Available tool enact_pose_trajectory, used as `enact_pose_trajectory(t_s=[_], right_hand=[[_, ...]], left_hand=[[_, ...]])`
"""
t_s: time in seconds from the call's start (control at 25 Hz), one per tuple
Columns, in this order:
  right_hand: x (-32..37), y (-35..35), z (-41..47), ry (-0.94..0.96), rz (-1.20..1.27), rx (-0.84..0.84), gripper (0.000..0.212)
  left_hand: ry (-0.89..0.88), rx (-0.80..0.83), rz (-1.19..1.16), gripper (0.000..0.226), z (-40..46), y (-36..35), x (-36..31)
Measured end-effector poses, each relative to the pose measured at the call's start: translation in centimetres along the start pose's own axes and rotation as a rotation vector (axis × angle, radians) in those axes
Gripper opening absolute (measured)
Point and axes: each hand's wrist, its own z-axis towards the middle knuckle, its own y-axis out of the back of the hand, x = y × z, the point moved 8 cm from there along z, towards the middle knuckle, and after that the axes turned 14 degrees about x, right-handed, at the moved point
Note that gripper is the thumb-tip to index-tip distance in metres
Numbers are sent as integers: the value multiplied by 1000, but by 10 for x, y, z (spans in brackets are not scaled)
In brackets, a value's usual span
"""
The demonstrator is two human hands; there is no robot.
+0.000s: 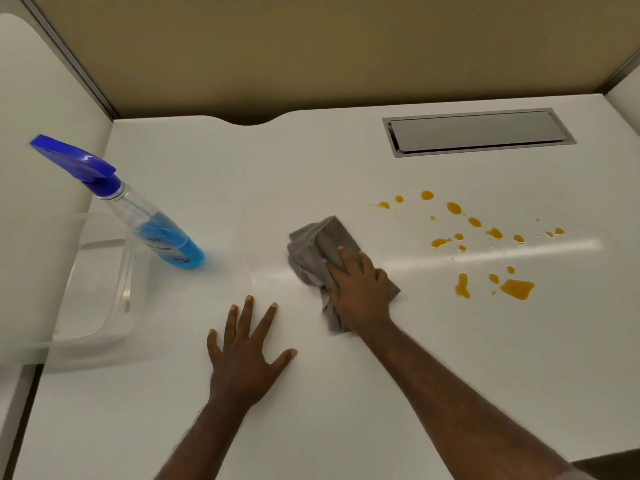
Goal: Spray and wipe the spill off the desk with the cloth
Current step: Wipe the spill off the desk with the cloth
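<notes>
A white desk [346, 393] is being enclosed by partition panels: a tan back panel [311, 46] is standing directly behind it, with white side panels [41, 116] flanking it left and right. A grey metal cable hatch [479, 131] is set flush into the desk near its far right corner. A curved notch [256, 120] is cut into the desk's far edge. Overhead light is being reflected across the desk as a pale streak [502, 252].

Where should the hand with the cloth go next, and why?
Probably slide the right hand and the grey cloth rightward onto the orange spill. The drops look untouched, the cloth lies to their left, and the spray bottle stands apart by the left edge, unheld.
</notes>
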Motion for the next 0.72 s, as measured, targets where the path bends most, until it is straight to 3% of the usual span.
enact_pose_trajectory(t_s=[0.08,0.24,0.32,0.4,0.48,0.64,0.72], right_hand=[[-37,-6,-31,3,-8,-25,49],[-82,15,-17,-344,111,-68,55],[-47,16,-8,-268,125,-30,54],[-22,4,-28,-60,28,-20,50],[-57,-3,-67,-17,-30,-82,48],[-169,15,-74,-405,129,-96,52],[-168,17,-58,-404,123,-45,52]], left_hand=[[2,-2,-6,85,0,-1,2],[7,4,-22,85,0,-2,-1],[17,22,-18,85,2,-4,-1],[34,25,-17,86,3,-3,2],[43,-3,-38,88,2,0,-2],[-21,-84,-22,93,-2,0,-54],[-62,-46,-1,92,3,-11,-98]])
